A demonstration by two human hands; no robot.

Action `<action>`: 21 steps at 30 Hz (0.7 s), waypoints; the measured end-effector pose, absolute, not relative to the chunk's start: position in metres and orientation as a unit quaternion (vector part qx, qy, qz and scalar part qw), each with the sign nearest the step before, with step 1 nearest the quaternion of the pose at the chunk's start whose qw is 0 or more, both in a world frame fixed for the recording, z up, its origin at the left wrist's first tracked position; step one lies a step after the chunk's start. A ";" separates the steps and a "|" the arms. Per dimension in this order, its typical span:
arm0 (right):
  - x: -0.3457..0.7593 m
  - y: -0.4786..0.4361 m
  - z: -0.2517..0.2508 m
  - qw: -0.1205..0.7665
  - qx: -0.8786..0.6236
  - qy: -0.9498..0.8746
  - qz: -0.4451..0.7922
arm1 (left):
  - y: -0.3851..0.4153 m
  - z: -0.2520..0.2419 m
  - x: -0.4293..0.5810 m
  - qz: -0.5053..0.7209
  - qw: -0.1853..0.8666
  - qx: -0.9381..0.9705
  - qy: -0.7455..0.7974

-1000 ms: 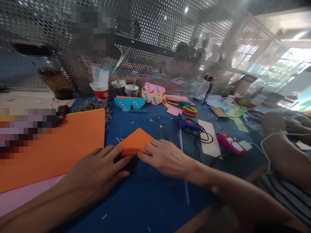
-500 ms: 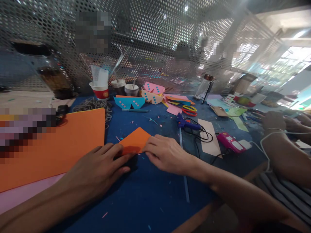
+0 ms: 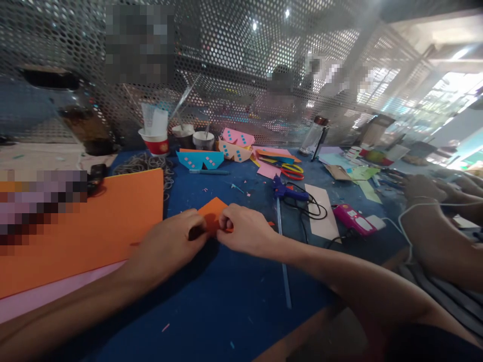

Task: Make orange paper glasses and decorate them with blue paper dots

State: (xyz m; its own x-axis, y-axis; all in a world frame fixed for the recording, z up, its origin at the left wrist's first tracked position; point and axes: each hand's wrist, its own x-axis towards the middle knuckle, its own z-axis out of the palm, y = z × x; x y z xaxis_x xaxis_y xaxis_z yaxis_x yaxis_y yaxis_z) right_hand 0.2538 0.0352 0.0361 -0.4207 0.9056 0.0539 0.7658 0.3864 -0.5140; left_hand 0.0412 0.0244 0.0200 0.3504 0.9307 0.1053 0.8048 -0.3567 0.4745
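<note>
A small piece of orange paper lies on the blue table between my two hands, one pointed corner facing away from me. My left hand has its fingers curled, thumb and fingertips pinching the paper's near left edge. Close beside it, my right hand is also curled, its fingertips on the near right edge. A bit of orange shows behind the right hand; the rest of the paper is covered by the hands. Left of them, a large orange sheet lies over pink paper.
Paper glasses shapes, one of them blue, stand behind. To the right are a blue glue gun with a cable, scissors, a pink device and a glue stick. Another person's arm rests at far right.
Both hands have come closer together on the orange paper, and their fingers have curled in. The left hand's fingers were stretched out before; more of the paper is now covered.
</note>
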 end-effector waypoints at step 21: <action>0.266 0.038 0.035 0.164 -0.481 -0.824 0.250 | 0.031 0.024 0.040 0.171 0.209 0.801 0.534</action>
